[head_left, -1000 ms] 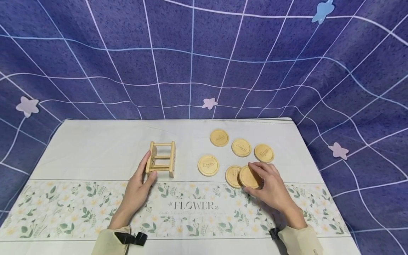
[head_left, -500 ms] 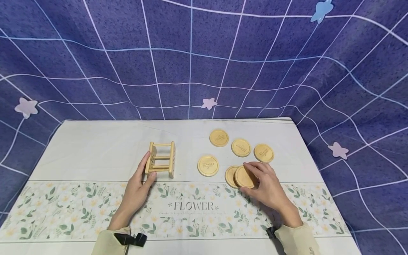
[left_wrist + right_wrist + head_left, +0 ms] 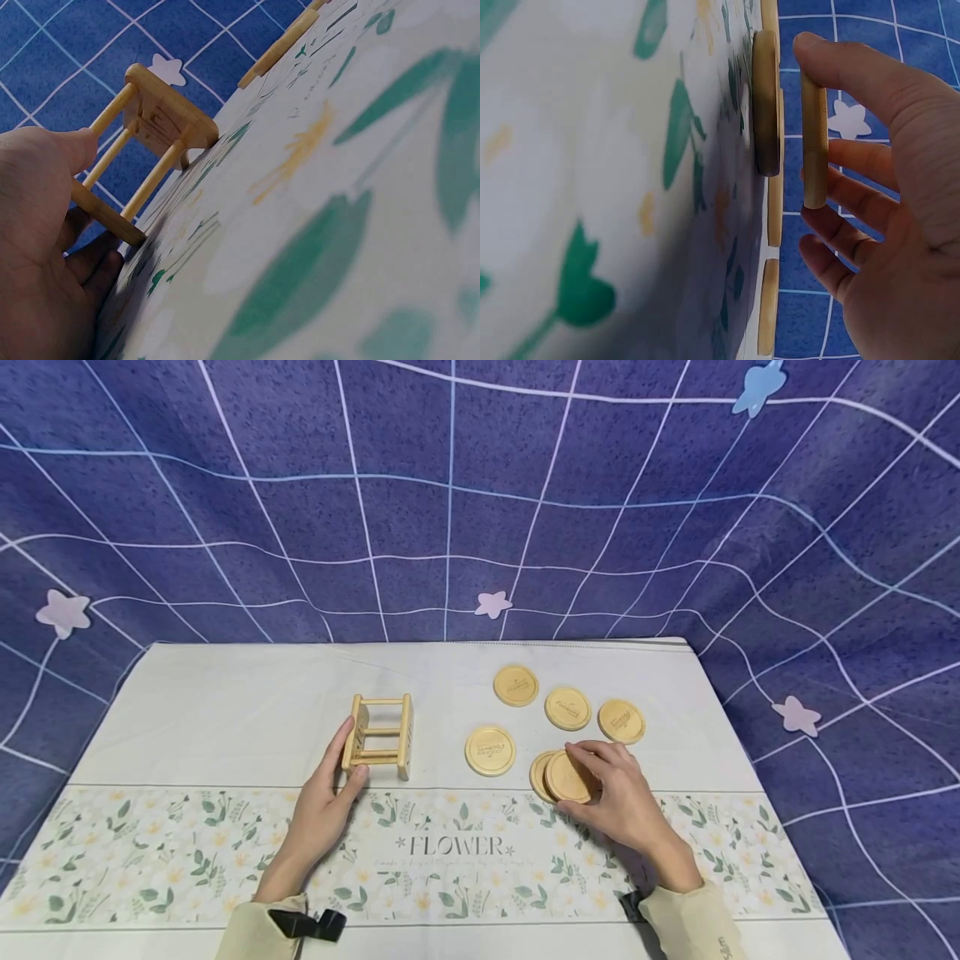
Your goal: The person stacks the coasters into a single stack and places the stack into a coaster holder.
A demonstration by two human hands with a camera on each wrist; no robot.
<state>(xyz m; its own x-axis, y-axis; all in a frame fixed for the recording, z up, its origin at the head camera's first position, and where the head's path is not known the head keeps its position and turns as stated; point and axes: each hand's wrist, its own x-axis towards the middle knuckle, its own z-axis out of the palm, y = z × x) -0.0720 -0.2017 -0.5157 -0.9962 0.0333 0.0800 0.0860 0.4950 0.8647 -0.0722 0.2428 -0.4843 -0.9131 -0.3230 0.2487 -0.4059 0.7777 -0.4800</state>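
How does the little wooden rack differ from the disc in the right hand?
The rack is an open, boxy frame; the disc is round and solid. The rack rests on the tablecloth; the disc is held above it. The left hand holds the rack; the right hand holds the disc. Both look like pale wood.

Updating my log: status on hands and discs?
Left hand gripping wooden rack. Right hand holding disc above table. Second disc partly hidden behind it, head view.

Wooden rack [image 3: 406, 739], two side panels joined by rods, is sitting on the table [image 3: 225, 710]; round wooden coaster [image 3: 567, 776] is hovering level just above a second coaster [image 3: 537, 777].
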